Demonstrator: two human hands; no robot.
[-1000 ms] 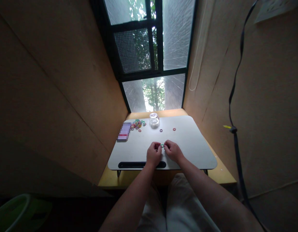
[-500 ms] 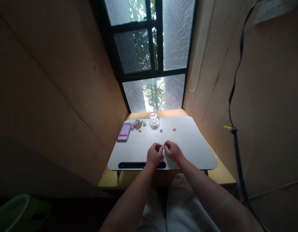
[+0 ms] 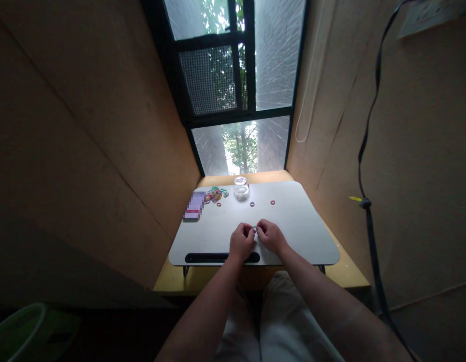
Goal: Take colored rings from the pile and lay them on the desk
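Observation:
Between my two hands, above the front middle of the white lap table (image 3: 301, 231), is a small green hair tie (image 3: 254, 229). My left hand (image 3: 242, 240) pinches its left side with thumb and fingertips. My right hand (image 3: 270, 235) pinches the right side, so the fingertips of both hands nearly meet. Most of the hair tie is hidden by my fingers. Farther back lie a dark purple hair tie (image 3: 252, 204) and a red hair tie (image 3: 273, 202), apart from each other. A reddish hair tie (image 3: 219, 204) lies in front of a multicoloured pile of hair ties (image 3: 215, 195).
A clear plastic jar (image 3: 241, 191) stands at the table's back edge. At the left edge lies a pixelated phone-shaped object (image 3: 194, 206). A black slot (image 3: 206, 257) runs along the front. A dark strap (image 3: 363, 151) hangs at the right; a green basin (image 3: 32, 332) stands lower left.
My hands have drawn slightly closer together, the left one shifting a little right, and less of the green hair tie shows between them. Everything else on the table stays put.

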